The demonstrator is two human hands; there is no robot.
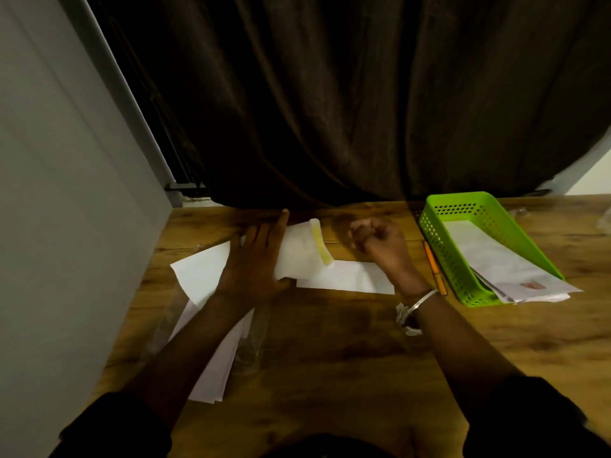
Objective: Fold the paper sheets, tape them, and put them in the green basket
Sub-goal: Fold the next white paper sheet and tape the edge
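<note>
A folded white paper (299, 256) lies on the wooden table (330, 342) with a yellowish tape strip (320, 243) across its right end. My left hand (254, 259) lies flat on the paper's left part, fingers straight. My right hand (380, 242) is to the right of the tape, fingers curled; whether it pinches anything is hidden. Another folded sheet (350, 279) lies under it. The green basket (476, 239) stands at the right with several folded papers (515, 272) inside, sticking out over its near end.
A stack of loose white sheets (211, 358) lies under my left forearm. An orange pencil (434, 269) lies beside the basket's left wall. A dark curtain (330, 94) hangs behind the table, and a grey wall (49, 193) closes the left side.
</note>
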